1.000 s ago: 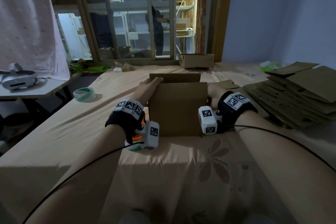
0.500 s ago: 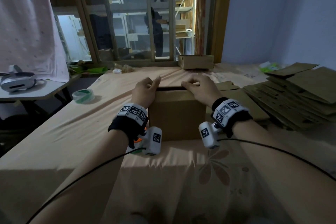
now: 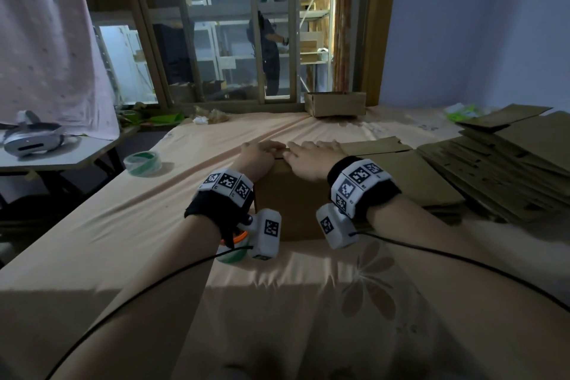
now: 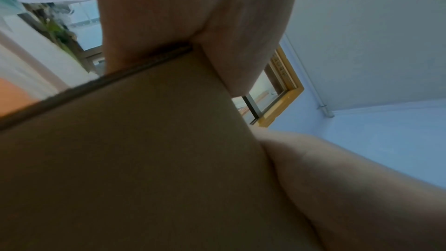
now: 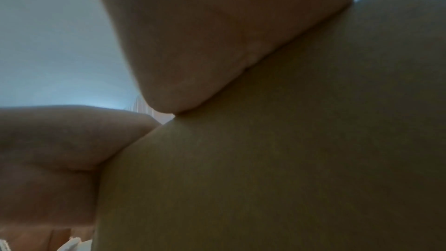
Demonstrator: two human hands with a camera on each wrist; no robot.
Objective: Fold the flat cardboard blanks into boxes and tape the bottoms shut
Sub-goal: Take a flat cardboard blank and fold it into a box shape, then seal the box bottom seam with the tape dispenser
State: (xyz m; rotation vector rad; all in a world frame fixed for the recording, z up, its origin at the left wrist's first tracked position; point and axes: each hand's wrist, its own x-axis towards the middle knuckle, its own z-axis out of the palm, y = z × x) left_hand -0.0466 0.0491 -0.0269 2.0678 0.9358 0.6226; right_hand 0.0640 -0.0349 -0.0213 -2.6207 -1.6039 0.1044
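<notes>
A brown cardboard box stands on the peach-sheeted surface in the middle of the head view. Both hands lie on its top with the fingers stretched out, pressing the flaps down. My left hand covers the left part of the top and my right hand the right part, fingertips almost meeting. In the wrist views the box wall fills the picture, with the left palm and right palm over its upper edge. The flaps themselves are hidden under the hands.
A green-and-white tape roll lies to the left. Another roll sits under my left wrist. Stacked flat blanks fill the right side. A folded box stands at the far edge, and a headset rests on a side table.
A flap stood upright at the back and my hands were at the box's sides. Both hands have come up onto the top and pressed the flaps down flat.
</notes>
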